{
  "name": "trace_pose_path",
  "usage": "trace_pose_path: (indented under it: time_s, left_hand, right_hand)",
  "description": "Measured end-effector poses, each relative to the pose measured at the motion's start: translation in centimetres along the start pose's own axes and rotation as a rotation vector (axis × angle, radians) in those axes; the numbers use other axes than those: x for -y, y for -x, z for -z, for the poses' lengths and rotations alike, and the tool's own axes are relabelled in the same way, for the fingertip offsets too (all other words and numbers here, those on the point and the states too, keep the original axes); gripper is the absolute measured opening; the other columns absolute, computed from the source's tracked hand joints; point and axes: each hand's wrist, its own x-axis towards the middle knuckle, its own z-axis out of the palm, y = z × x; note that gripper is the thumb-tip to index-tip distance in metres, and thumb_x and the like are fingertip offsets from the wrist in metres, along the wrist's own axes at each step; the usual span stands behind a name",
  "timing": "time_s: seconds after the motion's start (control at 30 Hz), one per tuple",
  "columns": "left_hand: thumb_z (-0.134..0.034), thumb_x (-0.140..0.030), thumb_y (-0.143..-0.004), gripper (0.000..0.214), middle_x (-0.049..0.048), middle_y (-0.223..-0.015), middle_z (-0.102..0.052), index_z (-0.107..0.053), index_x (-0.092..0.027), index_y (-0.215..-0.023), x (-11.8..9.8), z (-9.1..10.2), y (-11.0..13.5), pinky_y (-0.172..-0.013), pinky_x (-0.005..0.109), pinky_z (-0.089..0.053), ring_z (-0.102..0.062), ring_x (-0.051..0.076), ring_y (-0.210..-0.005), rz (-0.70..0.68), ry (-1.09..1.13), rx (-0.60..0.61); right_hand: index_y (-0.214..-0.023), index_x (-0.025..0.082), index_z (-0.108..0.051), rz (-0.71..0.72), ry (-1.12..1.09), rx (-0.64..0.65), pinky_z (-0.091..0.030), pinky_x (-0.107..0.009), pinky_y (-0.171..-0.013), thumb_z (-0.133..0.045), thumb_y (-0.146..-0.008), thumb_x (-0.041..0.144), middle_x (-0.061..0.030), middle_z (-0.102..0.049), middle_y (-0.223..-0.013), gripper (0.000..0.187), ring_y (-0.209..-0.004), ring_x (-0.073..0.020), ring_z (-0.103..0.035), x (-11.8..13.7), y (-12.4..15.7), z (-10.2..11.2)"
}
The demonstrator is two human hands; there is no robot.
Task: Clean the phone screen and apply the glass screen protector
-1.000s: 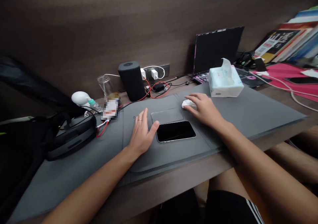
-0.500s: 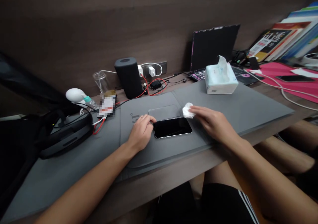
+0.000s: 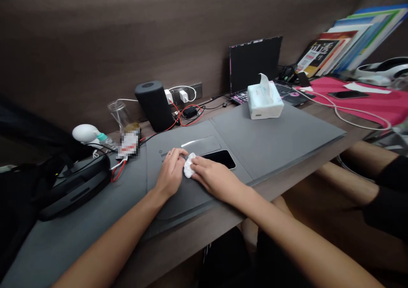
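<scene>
A smartphone (image 3: 225,158) with a dark screen lies face up on the grey desk mat, its left part covered by my right hand. My right hand (image 3: 213,174) has its fingers closed on a crumpled white tissue (image 3: 189,165), pressed at the phone's left end. At that same end is my left hand (image 3: 172,171), fingers curled together against the phone's edge; the tissue hides part of the contact. Just behind the phone lies a clear flat sheet (image 3: 204,144), like a screen protector.
A tissue pack (image 3: 265,105) sits on the mat (image 3: 296,130) before an open laptop (image 3: 255,64). At left are a VR headset (image 3: 78,186), a glass bottle (image 3: 120,112) and a dark speaker (image 3: 155,106). Books (image 3: 347,45) lean at right; another person's legs (image 3: 347,186) show below.
My right hand has moved the tissue left, from beyond the phone's right end to its left end beside my left hand. The camera view has shifted right.
</scene>
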Motion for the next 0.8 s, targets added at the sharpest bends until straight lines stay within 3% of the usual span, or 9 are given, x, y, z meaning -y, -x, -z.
trace_pose_path:
  time_s: [0.17,0.33,0.47,0.63,0.8]
  left_hand:
    - [-0.033,-0.022,-0.094,0.023,0.0063,-0.102,-0.063,-0.056,-0.021,-0.097,0.2,0.0,0.1,-0.094,0.040,-0.041,-0.056,0.025,-0.102,-0.007,-0.001,-0.013]
    - [-0.034,-0.023,-0.095,0.023,0.0058,-0.097,-0.062,-0.057,-0.021,-0.098,0.2,0.1,0.1,-0.091,0.039,-0.042,-0.056,0.025,-0.099,-0.007,-0.006,0.002]
    - [-0.034,-0.023,-0.095,0.023,0.0049,-0.093,-0.060,-0.057,-0.021,-0.097,0.1,0.1,0.0,-0.089,0.039,-0.042,-0.055,0.024,-0.095,0.003,-0.015,0.019]
    - [-0.035,-0.023,-0.096,0.022,0.0044,-0.093,-0.060,-0.057,-0.022,-0.097,-0.2,0.0,-0.1,-0.090,0.039,-0.042,-0.055,0.024,-0.095,-0.005,-0.009,0.024]
    - [-0.034,-0.024,-0.097,0.023,0.0053,-0.097,-0.062,-0.057,-0.022,-0.097,-0.2,0.0,-0.1,-0.094,0.040,-0.041,-0.055,0.024,-0.098,-0.010,-0.002,0.021]
  right_hand:
    - [-0.117,0.013,-0.068,0.060,-0.087,-0.003,-0.054,-0.041,-0.102,-0.047,-0.100,0.017,-0.0143,-0.068,-0.129,0.027,-0.121,-0.0241,-0.063,0.6,1.5,0.1]
    - [-0.123,0.016,-0.068,-0.014,-0.043,-0.045,-0.056,-0.043,-0.100,-0.046,-0.100,0.017,-0.0115,-0.066,-0.134,0.032,-0.125,-0.0257,-0.061,-2.6,5.5,2.8]
    - [-0.121,0.019,-0.069,-0.073,0.036,-0.077,-0.056,-0.046,-0.101,-0.047,-0.099,0.018,-0.0090,-0.069,-0.129,0.031,-0.126,-0.0260,-0.061,-4.6,7.0,3.8]
    - [-0.126,0.016,-0.064,-0.133,0.151,-0.033,-0.058,-0.048,-0.097,-0.045,-0.094,0.009,-0.0144,-0.064,-0.136,0.038,-0.127,-0.0291,-0.059,-4.5,5.5,2.9]
    - [-0.133,0.008,-0.059,-0.048,0.199,-0.010,-0.053,-0.046,-0.104,-0.043,-0.091,0.001,-0.0205,-0.056,-0.143,0.046,-0.134,-0.0295,-0.052,-2.1,1.9,0.6]
